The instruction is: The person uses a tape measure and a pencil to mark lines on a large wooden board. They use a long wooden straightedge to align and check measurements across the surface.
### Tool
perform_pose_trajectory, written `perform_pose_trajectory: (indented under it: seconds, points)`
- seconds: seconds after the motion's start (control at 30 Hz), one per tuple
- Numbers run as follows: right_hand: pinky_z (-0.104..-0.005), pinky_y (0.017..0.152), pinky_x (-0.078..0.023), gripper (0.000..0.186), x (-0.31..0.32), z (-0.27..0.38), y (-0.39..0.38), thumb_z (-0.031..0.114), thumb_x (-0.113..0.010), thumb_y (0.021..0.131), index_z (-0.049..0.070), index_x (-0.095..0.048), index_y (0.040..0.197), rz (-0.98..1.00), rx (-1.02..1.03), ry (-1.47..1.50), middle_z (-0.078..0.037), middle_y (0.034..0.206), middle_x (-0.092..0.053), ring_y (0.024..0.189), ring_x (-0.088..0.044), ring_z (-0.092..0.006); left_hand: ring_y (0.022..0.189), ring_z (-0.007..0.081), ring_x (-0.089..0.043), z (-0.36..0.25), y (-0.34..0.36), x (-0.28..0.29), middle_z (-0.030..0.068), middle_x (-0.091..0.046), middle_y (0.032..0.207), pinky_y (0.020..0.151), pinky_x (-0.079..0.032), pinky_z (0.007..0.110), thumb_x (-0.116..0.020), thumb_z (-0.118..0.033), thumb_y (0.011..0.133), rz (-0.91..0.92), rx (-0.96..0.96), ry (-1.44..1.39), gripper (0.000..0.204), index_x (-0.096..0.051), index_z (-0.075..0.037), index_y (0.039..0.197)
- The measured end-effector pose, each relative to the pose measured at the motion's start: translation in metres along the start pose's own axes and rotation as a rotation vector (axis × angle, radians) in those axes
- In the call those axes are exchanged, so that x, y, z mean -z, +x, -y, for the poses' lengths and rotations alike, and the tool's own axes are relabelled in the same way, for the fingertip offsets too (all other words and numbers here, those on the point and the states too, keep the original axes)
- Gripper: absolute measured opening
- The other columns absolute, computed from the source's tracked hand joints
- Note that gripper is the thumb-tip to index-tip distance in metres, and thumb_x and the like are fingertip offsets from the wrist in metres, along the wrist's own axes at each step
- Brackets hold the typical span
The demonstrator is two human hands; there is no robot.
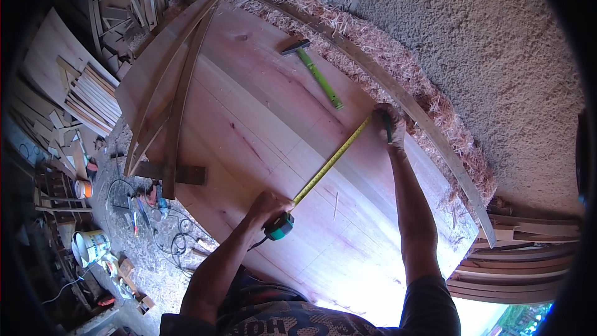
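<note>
My left hand [268,206] is closed at the green and black tape measure [280,226], low over the wide wooden panel [249,118]. Its yellow blade [331,160] runs out diagonally across the boards to the far right edge. There my right hand [394,126] is closed at the blade's end. A slim, dark green stick-like thing [388,129], perhaps a pencil, shows in that same hand. Farther off on the panel lies a hammer with a bright green handle [319,78]. Faint lines cross the panel's surface.
A slatted triangular wooden frame [177,99] rests on the panel's left side. Along its right runs a long curved strip [398,90] over heaped wood shavings [429,99], beside a rough wall [472,56]. Offcuts, cables and a white bucket [93,246] occupy the left floor.
</note>
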State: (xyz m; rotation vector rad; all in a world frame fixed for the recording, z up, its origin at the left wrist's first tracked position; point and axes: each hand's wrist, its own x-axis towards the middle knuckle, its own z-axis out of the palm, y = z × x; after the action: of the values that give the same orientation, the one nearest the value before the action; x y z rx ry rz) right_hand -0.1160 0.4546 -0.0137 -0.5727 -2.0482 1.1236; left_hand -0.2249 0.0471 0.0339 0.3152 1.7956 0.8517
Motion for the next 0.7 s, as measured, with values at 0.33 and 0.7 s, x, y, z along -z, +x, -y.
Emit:
perform_pose_trajectory:
  seconds: [0.33,0.7]
  points:
    - [-0.0311,0.08,-0.053,0.022,-0.003,0.011,0.001,0.008,-0.065,0.083,0.012,-0.068,0.104,0.009,0.062,-0.07,-0.005,0.094,-0.07,0.09,-0.069,-0.0183,0.058,0.0071,-0.057,-0.013,-0.012,0.001,-0.0004,-0.063,0.064,0.051,-0.045,0.028,-0.077,-0.024,0.081,-0.016,0.117,-0.02,0.021,-0.075,-0.003,0.081]
    - [-0.0366,0.078,-0.051,0.02,-0.003,0.034,0.0,0.006,-0.065,0.08,0.014,-0.068,0.098,0.07,0.134,-0.158,-0.006,0.089,-0.07,0.085,-0.068,-0.0244,0.054,0.0179,-0.063,0.017,-0.003,-0.002,0.0084,-0.064,0.06,0.052,-0.048,0.034,-0.074,-0.049,0.083,-0.108,-0.079,0.255,0.048,-0.072,-0.002,0.072]
